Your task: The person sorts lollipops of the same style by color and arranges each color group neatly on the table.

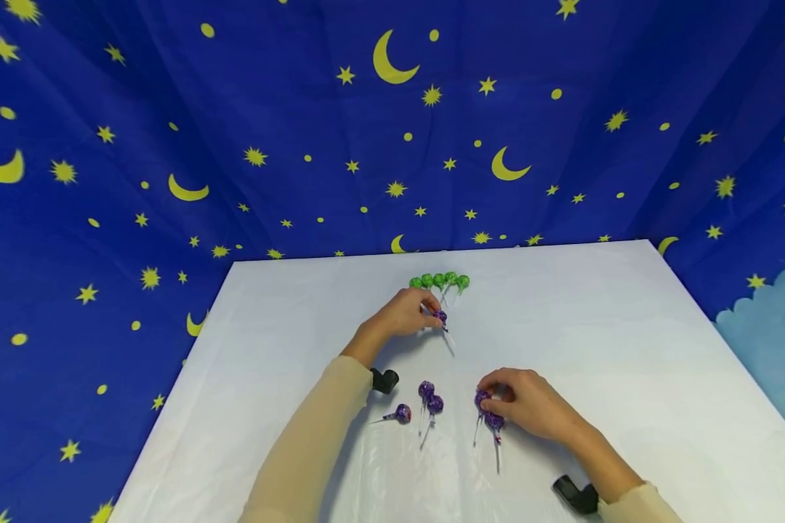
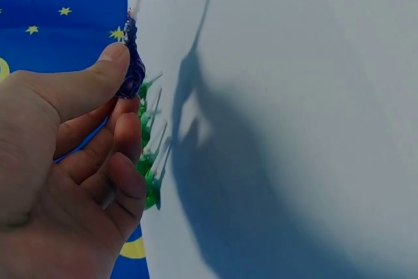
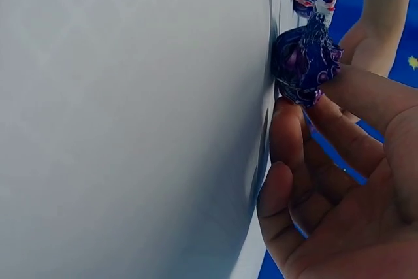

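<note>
My left hand (image 1: 408, 312) pinches a purple-wrapped lollipop (image 1: 440, 317) by its head between thumb and fingertips. In the left wrist view this lollipop (image 2: 133, 73) has its white stick pointing up, its shadow falling on the table. Just beyond the left hand lies a row of several green lollipops (image 1: 439, 280). Nearer the front, my right hand (image 1: 530, 399) holds a purple lollipop (image 1: 481, 397) between thumb and fingers, and a second purple lollipop (image 1: 494, 420) lies against it below the thumb. The right wrist view shows thumb and fingertips at a purple head (image 3: 304, 66) close to the table.
Between the arms, two purple lollipops (image 1: 435, 404) lie close together on the white table (image 1: 595, 312). A single purple lollipop (image 1: 402, 413) lies to their left, its stick pointing left. A blue cloth (image 1: 340, 116) with yellow moons and stars hangs behind and at the sides.
</note>
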### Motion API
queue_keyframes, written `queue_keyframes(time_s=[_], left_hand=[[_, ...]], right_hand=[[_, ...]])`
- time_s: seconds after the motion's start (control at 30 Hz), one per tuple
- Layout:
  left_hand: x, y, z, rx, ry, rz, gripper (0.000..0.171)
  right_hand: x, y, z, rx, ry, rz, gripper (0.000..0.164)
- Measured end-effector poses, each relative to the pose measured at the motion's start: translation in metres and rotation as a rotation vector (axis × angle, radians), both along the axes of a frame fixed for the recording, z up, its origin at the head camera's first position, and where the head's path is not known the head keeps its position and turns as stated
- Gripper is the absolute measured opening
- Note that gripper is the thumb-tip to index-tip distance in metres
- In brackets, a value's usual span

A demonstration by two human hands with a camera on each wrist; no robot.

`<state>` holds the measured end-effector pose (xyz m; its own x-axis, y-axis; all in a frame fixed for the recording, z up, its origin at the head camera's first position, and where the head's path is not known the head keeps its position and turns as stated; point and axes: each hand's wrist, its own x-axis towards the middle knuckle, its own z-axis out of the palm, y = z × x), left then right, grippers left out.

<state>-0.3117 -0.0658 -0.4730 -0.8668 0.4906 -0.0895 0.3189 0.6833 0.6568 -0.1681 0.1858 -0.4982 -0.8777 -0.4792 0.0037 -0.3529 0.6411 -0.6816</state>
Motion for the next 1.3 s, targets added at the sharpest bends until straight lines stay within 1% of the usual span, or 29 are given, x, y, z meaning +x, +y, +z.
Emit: queue_keyframes(time_s=[0.17,0.3,0.47,0.67,0.77,0.9,1.17,1.3], left_hand=[[-0.009,0.005,-0.001,-0.033,-0.005,0.008,0.018],[-0.014,0.008,-0.001,-0.028,-0.013,-0.001,0.018],[-0.018,0.008,0.0,-0.038,0.009,-0.015,0.017],[-0.019,0.007,-0.001,-0.147,0.056,-0.02,0.019],[-0.02,0.008,-0.002,-0.172,0.073,-0.016,0.02],[-0.019,0.008,-0.004,-0.147,0.091,-0.003,0.023],[-0.016,0.006,-0.009,-0.038,0.109,0.05,0.023],[-0.015,0.004,-0.011,-0.015,0.105,0.105,0.024]], right_hand=[[0.0,0.0,0.002,0.026,0.045,0.007,0.017],[0.001,0.002,0.001,0.021,0.036,0.008,0.017],[0.0,0.003,0.0,0.007,0.039,0.016,0.018],[-0.001,0.004,-0.001,-0.003,0.029,0.026,0.018],[-0.001,0.005,-0.002,0.001,0.028,0.021,0.018],[0.0,0.004,-0.002,-0.003,0.039,0.019,0.018],[0.0,0.004,-0.001,-0.003,0.033,0.012,0.017],[0.0,0.004,0.0,0.001,0.026,0.014,0.018]])
